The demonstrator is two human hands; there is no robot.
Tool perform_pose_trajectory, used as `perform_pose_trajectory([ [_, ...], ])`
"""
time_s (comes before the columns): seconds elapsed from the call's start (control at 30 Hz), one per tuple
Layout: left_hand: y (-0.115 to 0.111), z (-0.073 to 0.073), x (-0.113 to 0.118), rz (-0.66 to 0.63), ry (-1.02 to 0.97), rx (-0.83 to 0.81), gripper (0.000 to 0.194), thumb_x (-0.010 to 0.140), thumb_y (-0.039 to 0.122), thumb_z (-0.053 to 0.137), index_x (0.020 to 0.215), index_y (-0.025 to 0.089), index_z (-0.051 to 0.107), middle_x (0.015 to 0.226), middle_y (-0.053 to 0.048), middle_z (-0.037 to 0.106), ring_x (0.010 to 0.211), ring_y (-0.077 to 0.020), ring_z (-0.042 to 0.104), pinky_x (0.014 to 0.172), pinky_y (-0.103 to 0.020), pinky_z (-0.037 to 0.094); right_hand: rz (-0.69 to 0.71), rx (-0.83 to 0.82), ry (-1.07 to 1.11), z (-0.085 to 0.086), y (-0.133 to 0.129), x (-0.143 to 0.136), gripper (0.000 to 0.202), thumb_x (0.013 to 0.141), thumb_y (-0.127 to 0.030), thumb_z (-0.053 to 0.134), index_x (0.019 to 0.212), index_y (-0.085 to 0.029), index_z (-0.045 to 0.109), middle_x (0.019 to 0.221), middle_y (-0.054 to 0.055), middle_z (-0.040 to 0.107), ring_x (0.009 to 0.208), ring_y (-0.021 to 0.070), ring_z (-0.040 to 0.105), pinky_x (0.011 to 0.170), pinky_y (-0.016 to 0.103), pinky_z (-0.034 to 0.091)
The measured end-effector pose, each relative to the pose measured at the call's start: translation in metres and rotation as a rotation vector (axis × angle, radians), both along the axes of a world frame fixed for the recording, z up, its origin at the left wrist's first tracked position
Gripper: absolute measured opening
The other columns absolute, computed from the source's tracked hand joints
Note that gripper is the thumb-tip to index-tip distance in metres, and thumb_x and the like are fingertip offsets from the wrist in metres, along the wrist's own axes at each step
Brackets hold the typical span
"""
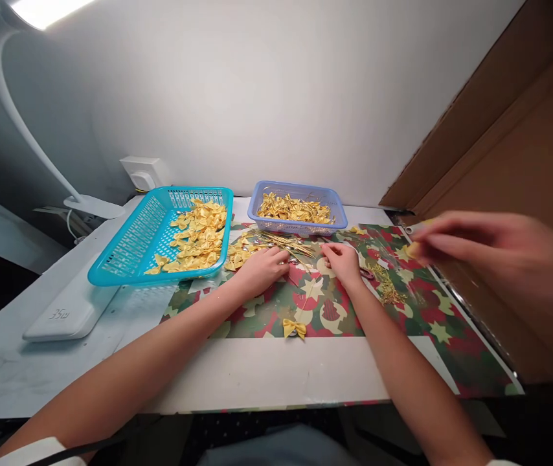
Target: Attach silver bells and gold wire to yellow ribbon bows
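Observation:
My left hand (267, 268) rests over the table mat with its fingers curled closed, beside a bunch of gold twist ties (286, 242). What its fingertips hold, if anything, is hidden. To the right, the thumb and fingers of my right hand (343, 262) are pinched together; the thing between them is too small to make out. A yellow ribbon bow (294, 329) lies in front of me, between my forearms. Loose yellow bows (238, 255) are spread just left of the twist ties.
A turquoise basket (135, 223) with yellow bows stands at left, a blue-violet basket (298, 226) of gold-tied bows behind. Short gold scraps (389, 285) lie right of my hand. Another person's blurred hand (495, 255) reaches in from the right. A lamp (11, 110) and white power bank (65, 317) are left.

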State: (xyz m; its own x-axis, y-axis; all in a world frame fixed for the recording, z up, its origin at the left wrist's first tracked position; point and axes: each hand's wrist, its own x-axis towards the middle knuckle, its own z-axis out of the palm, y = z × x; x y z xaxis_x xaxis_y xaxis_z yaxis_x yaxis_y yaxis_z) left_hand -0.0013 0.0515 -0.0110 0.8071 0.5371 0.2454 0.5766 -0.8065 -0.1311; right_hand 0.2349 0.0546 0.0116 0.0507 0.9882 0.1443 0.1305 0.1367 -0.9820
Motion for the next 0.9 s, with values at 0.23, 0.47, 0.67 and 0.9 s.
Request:
perform_pose_trajectory([
  [0.23,0.002,0.005,-0.005,0.152,-0.568,0.054,0.018,0.095,0.015,0.039,0.089,0.015,0.055,0.093,-0.010,0.061,0.088,-0.0191,0.056,0.077,-0.030,0.046,-0.287,0.202,-0.416,-0.035,-0.003,-0.018,0.012,0.073,-0.020,0.064,0.081,-0.017,0.073,0.087,0.009,0.068,0.086,0.0248,0.058,0.087,0.041,0.044],
  [0.47,-0.004,0.023,0.003,0.247,-0.395,0.127,0.023,0.096,0.021,0.039,0.083,0.018,0.057,0.077,-0.007,0.064,0.074,-0.0219,0.052,0.062,-0.032,0.040,-0.174,0.924,-0.957,-0.014,-0.029,-0.039,0.025,0.090,-0.024,0.057,0.112,-0.027,0.068,0.104,0.004,0.071,0.091,0.0202,0.055,0.085,0.035,0.039],
  [0.67,-0.006,0.033,0.008,0.190,-0.447,-0.101,0.020,0.096,0.024,0.042,0.087,0.018,0.059,0.082,-0.004,0.068,0.077,-0.0210,0.053,0.064,-0.031,0.041,-0.263,0.885,-1.020,-0.022,-0.026,-0.043,0.019,0.093,-0.021,0.053,0.094,-0.025,0.072,0.092,0.003,0.072,0.085,0.0193,0.052,0.079,0.036,0.033],
  [0.9,-0.014,0.025,-0.015,0.168,-0.218,0.042,0.022,0.094,0.020,0.044,0.085,0.016,0.064,0.081,-0.008,0.064,0.075,-0.0223,0.052,0.067,-0.034,0.042,-0.317,0.738,-0.970,-0.012,-0.034,-0.040,0.014,0.090,-0.021,0.055,0.082,-0.020,0.067,0.086,0.004,0.070,0.083,0.0193,0.052,0.077,0.034,0.033],
])
